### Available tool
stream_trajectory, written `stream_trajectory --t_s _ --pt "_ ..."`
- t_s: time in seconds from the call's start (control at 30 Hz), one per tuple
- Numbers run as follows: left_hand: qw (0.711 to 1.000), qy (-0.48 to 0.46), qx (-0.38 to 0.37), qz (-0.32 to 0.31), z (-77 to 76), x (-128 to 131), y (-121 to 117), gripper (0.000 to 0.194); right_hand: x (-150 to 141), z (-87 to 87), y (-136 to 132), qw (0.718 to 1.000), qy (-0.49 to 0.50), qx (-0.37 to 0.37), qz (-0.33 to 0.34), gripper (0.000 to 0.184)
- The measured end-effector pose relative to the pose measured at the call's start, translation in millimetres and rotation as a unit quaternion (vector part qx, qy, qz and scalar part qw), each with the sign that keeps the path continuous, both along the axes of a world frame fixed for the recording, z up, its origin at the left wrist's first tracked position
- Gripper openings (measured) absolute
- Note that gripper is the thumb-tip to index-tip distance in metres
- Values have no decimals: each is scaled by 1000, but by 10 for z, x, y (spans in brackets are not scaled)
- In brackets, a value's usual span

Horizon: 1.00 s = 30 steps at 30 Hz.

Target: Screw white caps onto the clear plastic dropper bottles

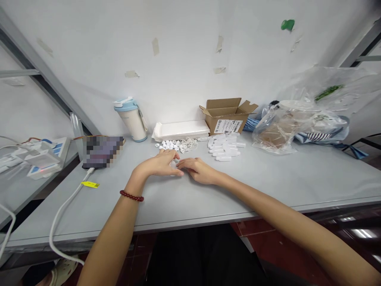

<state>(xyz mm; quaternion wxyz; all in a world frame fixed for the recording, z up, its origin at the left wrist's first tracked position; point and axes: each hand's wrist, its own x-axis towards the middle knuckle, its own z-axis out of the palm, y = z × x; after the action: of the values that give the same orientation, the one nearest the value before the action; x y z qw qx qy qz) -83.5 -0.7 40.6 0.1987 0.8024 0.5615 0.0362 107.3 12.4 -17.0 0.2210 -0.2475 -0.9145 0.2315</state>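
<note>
My left hand (163, 163), with a dark red beaded bracelet on its wrist, is curled above the table around a small translucent plastic piece (173, 163). My right hand (200, 171) meets it from the right, fingers bent and pressed together at the piece's right end. Whatever lies between those right fingertips is too small to make out. Just behind my left hand is a pile of small white caps (168, 145), with a tangle of thin white strings (188, 145) beside it. Several translucent plastic tubes (224, 147) lie heaped behind and right of my right hand.
Along the wall stand a cream tumbler (131, 121), a stack of flat white packages (181, 130) and an open cardboard box (228, 119). Clear plastic bags (276, 131) sit at the right. A phone (102, 153) with a white charging cable (64, 208) lies at the left.
</note>
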Motion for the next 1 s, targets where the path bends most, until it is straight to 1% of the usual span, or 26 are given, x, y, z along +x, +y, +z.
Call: stream_trajectory --t_s 0.07,0.2,0.27,0.33,0.4,0.47,0.57,0.67,0.77,0.9,1.0 --pt "999 -25 45 13 -38 47 20 49 15 4 29 1000 6 -4 -12 47" --pt "985 -73 155 -2 -181 172 117 24 105 53 142 994 21 -4 -103 46" --pt "974 -69 217 -6 -273 218 189 25 179 105 209 989 17 27 -144 46" --pt "963 -59 263 -21 -360 246 259 30 265 164 273 980 -18 71 -187 45" --pt "959 -52 276 -37 -429 260 313 34 354 214 331 961 -70 113 -242 46" --pt "961 -44 270 -46 -477 267 351 36 438 245 382 941 -117 139 -285 45" --pt "961 -23 268 -57 -512 271 386 36 538 265 439 918 -169 160 -322 45" --pt "960 -16 272 -63 -515 270 405 37 600 274 471 897 -214 161 -352 44" --pt "958 -33 280 -57 -501 265 406 38 628 277 487 887 -242 145 -366 46" --pt "951 -47 305 -28 -472 252 399 40 624 248 491 889 -267 133 -347 51" --pt "944 -69 322 0 -455 237 400 43 601 211 483 886 -285 139 -339 50"
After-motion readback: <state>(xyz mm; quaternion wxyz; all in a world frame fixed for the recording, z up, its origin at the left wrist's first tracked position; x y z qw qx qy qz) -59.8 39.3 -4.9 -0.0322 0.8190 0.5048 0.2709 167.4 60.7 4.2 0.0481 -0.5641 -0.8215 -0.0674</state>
